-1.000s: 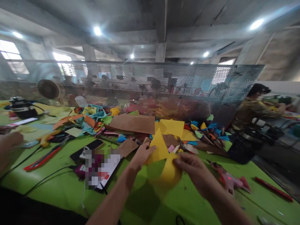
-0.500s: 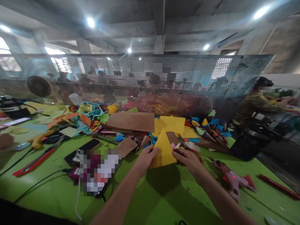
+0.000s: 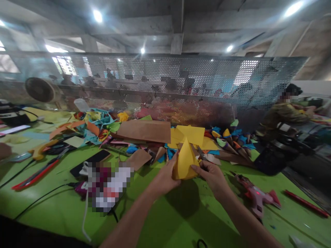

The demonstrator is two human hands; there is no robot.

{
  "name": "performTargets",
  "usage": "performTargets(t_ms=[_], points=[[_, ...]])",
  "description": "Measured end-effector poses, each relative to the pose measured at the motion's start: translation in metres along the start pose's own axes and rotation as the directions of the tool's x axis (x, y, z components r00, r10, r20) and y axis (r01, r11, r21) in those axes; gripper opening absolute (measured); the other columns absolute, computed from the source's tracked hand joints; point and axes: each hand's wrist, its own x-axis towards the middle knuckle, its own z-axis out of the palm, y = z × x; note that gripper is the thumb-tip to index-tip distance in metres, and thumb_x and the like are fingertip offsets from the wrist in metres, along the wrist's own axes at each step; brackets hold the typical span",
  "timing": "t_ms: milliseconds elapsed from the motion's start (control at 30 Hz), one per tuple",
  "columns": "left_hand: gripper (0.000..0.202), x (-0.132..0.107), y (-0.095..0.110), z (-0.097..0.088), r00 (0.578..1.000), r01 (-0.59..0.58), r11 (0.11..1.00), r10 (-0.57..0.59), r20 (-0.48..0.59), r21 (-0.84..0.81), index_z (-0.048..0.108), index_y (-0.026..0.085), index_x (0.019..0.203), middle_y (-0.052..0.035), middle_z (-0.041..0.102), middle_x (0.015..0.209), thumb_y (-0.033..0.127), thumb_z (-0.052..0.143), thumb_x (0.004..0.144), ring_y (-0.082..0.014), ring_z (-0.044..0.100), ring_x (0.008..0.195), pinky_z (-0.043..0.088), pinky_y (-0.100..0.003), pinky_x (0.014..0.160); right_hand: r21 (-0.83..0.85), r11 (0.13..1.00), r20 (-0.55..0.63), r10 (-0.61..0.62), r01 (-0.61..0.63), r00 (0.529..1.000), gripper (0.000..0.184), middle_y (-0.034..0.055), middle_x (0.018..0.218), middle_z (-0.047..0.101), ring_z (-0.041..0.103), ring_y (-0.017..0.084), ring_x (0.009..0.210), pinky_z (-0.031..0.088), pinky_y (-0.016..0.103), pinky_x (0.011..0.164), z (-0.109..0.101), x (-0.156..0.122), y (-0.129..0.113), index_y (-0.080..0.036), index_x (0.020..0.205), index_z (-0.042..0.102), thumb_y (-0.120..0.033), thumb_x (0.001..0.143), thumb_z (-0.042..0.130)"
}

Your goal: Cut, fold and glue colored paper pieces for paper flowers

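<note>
A sheet of yellow paper [image 3: 186,162], curved into a cone with its point upward, is held above the green table between both my hands. My left hand [image 3: 168,175] is closed around its left side, with some fingers hidden behind the paper. At the lower right edge, my right hand [image 3: 210,174] pinches the paper between thumb and fingers. Behind the cone lie flat yellow sheets [image 3: 192,135] and a large brown sheet [image 3: 144,131]. Scissors [image 3: 203,154] rest just beyond my right hand.
A pink glue gun [image 3: 256,198] and a red pen [image 3: 306,203] lie on the right. To the left are a black phone [image 3: 90,162], a red-handled cutter [image 3: 38,175] and cables. Small paper cones [image 3: 236,146] are piled back right. A person [image 3: 281,110] works beyond.
The yellow paper has gone from a nearly flat triangle to a rounded cone. My left hand has wrapped farther around its side, and my right hand has shifted slightly right.
</note>
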Motion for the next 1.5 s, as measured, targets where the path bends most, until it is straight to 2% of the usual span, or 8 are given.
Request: performTargets(t_ms=[200,367,567,800,1100,1267,1367,1500], points=[[0.042,0.000,0.018,-0.003,0.904,0.292,0.817,-0.405,-0.135,-0.497,0.065,0.019,0.123,-0.0109,0.065,0.129,0.035,0.062,0.084,-0.0290,0.059,0.120,0.046,-0.040,0.102,-0.006,1.000,0.032,0.013,-0.013,0.999,0.051,-0.0036,0.057,0.046,0.041,0.013,0.053,0.033,0.025,0.049,-0.005,0.000,-0.003,-0.021,0.062,0.050,-0.069,0.074,0.061],[0.032,0.000,0.025,-0.001,0.801,0.291,0.632,-0.572,-0.179,-0.718,0.071,0.014,0.101,-0.0134,0.074,0.105,0.036,0.071,0.078,-0.0278,0.070,0.095,0.054,-0.037,0.088,-0.197,0.973,0.018,-0.118,0.119,0.993,0.035,0.0031,0.071,0.063,0.057,0.019,0.065,0.046,0.030,0.059,-0.009,0.002,0.003,-0.019,0.079,0.063,-0.053,0.084,0.058],[0.031,-0.002,0.022,0.001,0.797,0.271,0.667,-0.559,-0.226,-0.693,0.072,0.012,0.102,-0.0126,0.075,0.103,0.031,0.069,0.078,-0.0265,0.069,0.094,0.053,-0.035,0.087,-0.649,0.499,0.268,-0.557,0.574,0.786,0.070,0.0087,0.155,0.038,0.035,0.031,0.139,0.029,0.053,0.111,-0.008,-0.013,-0.012,-0.027,0.144,0.043,-0.011,0.077,0.053],[0.032,-0.033,0.039,-0.005,0.787,0.357,0.654,-0.596,-0.162,-0.667,0.071,0.011,0.102,-0.0122,0.075,0.098,0.030,0.067,0.077,-0.0265,0.070,0.085,0.054,-0.036,0.080,-0.608,0.292,0.549,-0.517,0.738,0.657,0.064,-0.0012,0.148,0.050,0.038,0.027,0.140,0.028,0.055,0.112,-0.007,-0.027,-0.014,-0.036,0.135,0.056,-0.004,0.080,0.049],[0.057,-0.098,0.033,-0.007,0.882,0.406,0.914,-0.395,-0.258,-0.010,0.058,0.020,0.129,-0.0110,0.069,0.117,0.020,0.068,0.073,-0.0313,0.062,0.109,0.049,-0.040,0.092,-0.421,0.410,0.689,-0.435,0.809,0.579,0.049,0.0020,0.128,0.068,0.061,0.023,0.120,0.040,0.046,0.107,-0.016,-0.071,0.008,-0.030,0.124,0.064,-0.008,0.084,0.049],[0.084,-0.124,0.044,-0.004,0.975,0.214,0.738,-0.124,-0.183,0.640,0.038,0.036,0.147,-0.0066,0.038,0.154,0.001,0.060,0.073,-0.0315,0.036,0.139,0.030,-0.051,0.111,-0.403,0.553,0.705,-0.320,0.729,0.633,0.036,0.0044,0.124,0.070,0.064,0.022,0.116,0.044,0.042,0.106,-0.014,-0.091,0.012,-0.028,0.113,0.069,-0.012,0.087,0.050],[0.068,-0.130,0.049,-0.006,0.997,-0.016,0.752,-0.042,0.072,0.659,0.048,0.039,0.140,-0.0001,0.041,0.154,-0.001,0.047,0.084,-0.0219,0.037,0.140,0.026,-0.044,0.115,-0.405,0.603,0.681,-0.302,0.687,0.667,0.030,0.0054,0.125,0.070,0.064,0.023,0.117,0.045,0.042,0.105,-0.016,-0.093,0.011,-0.027,0.107,0.071,-0.014,0.088,0.051],[0.035,-0.136,0.052,-0.014,0.965,0.007,0.862,-0.138,0.221,0.507,0.060,0.036,0.128,-0.0002,0.063,0.134,0.025,0.044,0.098,-0.0188,0.052,0.128,0.026,-0.042,0.115,-0.411,0.686,0.626,-0.266,0.600,0.733,0.027,0.0058,0.120,0.072,0.066,0.023,0.112,0.050,0.041,0.099,-0.019,-0.093,0.014,-0.027,0.103,0.072,-0.018,0.090,0.050]])
